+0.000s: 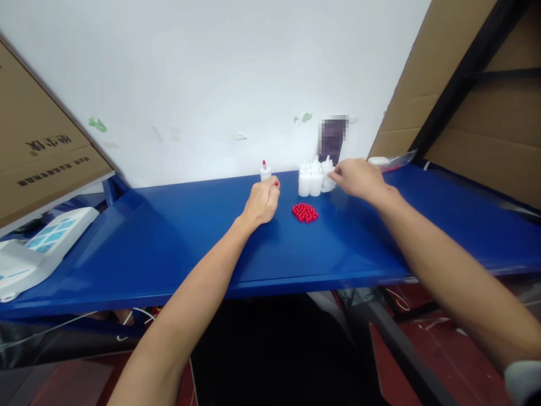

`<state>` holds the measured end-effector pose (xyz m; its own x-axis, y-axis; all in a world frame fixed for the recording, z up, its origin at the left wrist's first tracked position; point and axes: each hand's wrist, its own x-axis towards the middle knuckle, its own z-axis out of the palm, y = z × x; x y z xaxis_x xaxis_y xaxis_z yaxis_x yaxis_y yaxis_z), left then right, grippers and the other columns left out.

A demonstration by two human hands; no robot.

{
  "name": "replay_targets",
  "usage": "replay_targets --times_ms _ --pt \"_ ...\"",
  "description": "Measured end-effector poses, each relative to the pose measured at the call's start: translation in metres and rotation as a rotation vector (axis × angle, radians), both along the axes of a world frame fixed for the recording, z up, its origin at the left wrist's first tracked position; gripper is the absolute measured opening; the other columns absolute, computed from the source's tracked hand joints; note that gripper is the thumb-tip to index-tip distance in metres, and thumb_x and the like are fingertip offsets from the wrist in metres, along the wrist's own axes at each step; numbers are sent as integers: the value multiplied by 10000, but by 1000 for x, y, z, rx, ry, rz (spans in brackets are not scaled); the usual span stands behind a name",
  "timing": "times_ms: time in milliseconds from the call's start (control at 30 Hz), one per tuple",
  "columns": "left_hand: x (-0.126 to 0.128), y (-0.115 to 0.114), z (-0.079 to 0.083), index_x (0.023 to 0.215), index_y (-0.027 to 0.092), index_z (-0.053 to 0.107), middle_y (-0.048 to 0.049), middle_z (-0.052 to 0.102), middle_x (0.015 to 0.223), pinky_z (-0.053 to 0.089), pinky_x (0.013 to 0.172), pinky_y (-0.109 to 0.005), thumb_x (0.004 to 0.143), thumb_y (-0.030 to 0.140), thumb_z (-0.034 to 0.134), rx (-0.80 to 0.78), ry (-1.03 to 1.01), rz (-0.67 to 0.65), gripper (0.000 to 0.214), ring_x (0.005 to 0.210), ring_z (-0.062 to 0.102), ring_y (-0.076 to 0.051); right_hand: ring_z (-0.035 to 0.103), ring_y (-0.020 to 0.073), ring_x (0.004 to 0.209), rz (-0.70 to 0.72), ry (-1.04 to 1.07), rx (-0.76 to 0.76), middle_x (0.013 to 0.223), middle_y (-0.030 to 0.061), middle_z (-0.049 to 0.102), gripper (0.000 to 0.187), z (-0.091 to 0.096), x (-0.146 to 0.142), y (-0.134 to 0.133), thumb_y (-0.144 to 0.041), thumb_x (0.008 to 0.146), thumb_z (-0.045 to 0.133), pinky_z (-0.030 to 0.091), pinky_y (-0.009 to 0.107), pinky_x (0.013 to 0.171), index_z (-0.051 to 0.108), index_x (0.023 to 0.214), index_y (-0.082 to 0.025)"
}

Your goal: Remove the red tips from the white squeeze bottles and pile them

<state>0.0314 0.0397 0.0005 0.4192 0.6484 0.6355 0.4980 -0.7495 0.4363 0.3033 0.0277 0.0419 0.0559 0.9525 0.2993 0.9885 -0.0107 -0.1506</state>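
Note:
My left hand rests on the blue table with its fingers curled, pinching a small red cap at the fingertips. Just behind it stands one white bottle with a red cap. A pile of several red caps lies to the right of that hand. My right hand reaches to a cluster of several uncapped white bottles and its fingertips close on the rightmost one.
A white electronic scale sits at the table's left end under a cardboard box. A phone leans on the white wall behind the bottles. A plastic bag lies at the right, beside cardboard and a black frame.

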Motion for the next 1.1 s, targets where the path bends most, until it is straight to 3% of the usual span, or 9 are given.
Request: replay_targets --times_ms 133,367,633,800,867,933,1100 --pt "-2 0 0 809 203 515 -29 583 711 442 689 -338 918 189 371 12 32 87 180 654 541 -182 622 342 972 22 51 25 954 179 699 402 1 -1 0 -519 964 503 440 429 789 733 934 -190" --pt "-1 1 -1 1137 153 616 -97 695 1024 479 904 -347 1015 259 344 76 32 58 317 938 632 -200 641 343 955 6 -14 10 1004 193 713 389 1 -5 -3 -470 969 487 448 420 762 745 934 -182" --pt "0 0 -1 1046 171 678 -30 699 787 465 725 -290 1012 359 413 -6 57 78 326 689 619 -157 650 312 961 62 4 -27 1019 129 739 291 -4 -5 1 -393 919 553 449 384 754 757 1035 -220" --pt "1 -2 0 987 183 667 -30 704 797 458 706 -291 995 353 445 6 45 87 280 694 620 -157 620 305 927 62 116 115 979 134 728 293 3 -11 -6 -389 917 542 424 384 758 745 1018 -204" --pt "2 -4 1 932 189 657 -24 698 787 445 680 -287 969 348 491 15 55 103 233 679 608 -154 613 294 900 120 176 193 946 137 720 323 8 -18 -13 -389 945 490 405 378 760 736 999 -186" --pt "4 -7 1 900 191 641 -18 688 770 426 647 -281 940 343 541 36 81 101 186 644 581 -147 610 262 844 272 222 210 884 113 711 356 12 -27 -21 -400 970 446 390 360 758 723 963 -176" --pt "8 -12 1 966 192 635 -17 678 777 412 627 -271 910 379 622 69 172 5 196 630 563 -139 568 192 750 640 279 63 854 64 695 362 7 -48 -29 -492 972 487 371 314 721 679 977 -184"
